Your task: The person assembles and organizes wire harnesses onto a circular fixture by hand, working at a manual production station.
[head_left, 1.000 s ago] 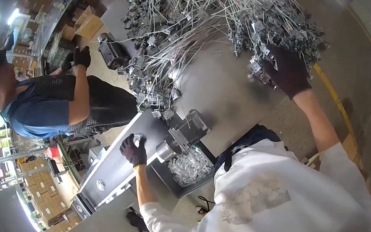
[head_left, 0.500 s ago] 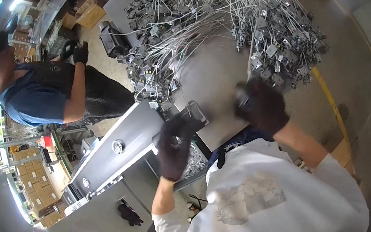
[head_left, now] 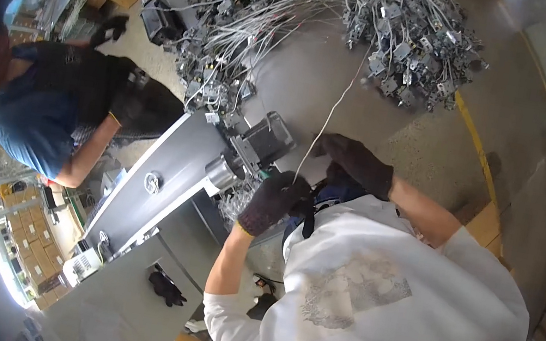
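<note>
My left hand [head_left: 271, 203] in a dark glove is closed around the lower end of a thin white cable [head_left: 340, 99]. That cable runs up to the right-hand heap of metal parts. My right hand [head_left: 359, 166], also gloved, reaches in from the right with its fingertips drawn together beside the cable; what they pinch, if anything, is hidden. Just beyond my left hand is a dark square block [head_left: 268, 140] on a grey metal mount. Next to it sits a shiny metal cylinder [head_left: 221, 171] at the end of the grey conveyor belt [head_left: 178, 162].
Wired metal parts [head_left: 406, 52] lie heaped on the grey table [head_left: 292, 91]. Across the conveyor, a co-worker in a blue shirt [head_left: 32, 132] stands with dark-gloved hands. A loose black glove [head_left: 166, 287] lies on a grey surface. Yellow tape [head_left: 475, 142] marks the floor at right.
My right hand has come down and left toward my left hand, which has drawn nearer to me. The cable now stretches to my left hand. The dark block shows more fully. The co-worker's hands have moved apart.
</note>
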`<state>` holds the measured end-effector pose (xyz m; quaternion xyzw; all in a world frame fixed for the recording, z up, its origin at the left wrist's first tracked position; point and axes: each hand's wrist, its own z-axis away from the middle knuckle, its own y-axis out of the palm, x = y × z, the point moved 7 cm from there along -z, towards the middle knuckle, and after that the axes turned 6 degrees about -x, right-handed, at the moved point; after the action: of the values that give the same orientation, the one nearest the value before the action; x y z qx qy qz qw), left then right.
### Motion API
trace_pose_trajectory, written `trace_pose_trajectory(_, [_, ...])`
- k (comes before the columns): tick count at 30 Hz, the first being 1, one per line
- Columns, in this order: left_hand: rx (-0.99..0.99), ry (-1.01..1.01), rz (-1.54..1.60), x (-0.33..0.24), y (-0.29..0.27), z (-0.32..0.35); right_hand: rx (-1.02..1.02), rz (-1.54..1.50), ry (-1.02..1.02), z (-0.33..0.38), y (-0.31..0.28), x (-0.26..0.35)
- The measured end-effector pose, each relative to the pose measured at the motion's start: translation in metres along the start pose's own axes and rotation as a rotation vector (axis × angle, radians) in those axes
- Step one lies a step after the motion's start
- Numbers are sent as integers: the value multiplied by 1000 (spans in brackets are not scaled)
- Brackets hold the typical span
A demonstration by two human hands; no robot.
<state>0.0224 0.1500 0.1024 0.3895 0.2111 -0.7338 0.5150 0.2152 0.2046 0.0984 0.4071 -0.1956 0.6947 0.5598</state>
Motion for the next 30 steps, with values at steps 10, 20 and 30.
trace_pose_trajectory(10, [-48, -492, -69, 328, -69, 63, 177, 389, -999, -23, 140, 2])
trace_pose_trajectory(20, [-139, -674, 79, 417, 26, 184, 494, 160, 27, -56, 219, -117])
trace_pose_trajectory(30, [-701, 46, -476, 276, -66, -9, 336, 785, -306, -45, 197, -22])
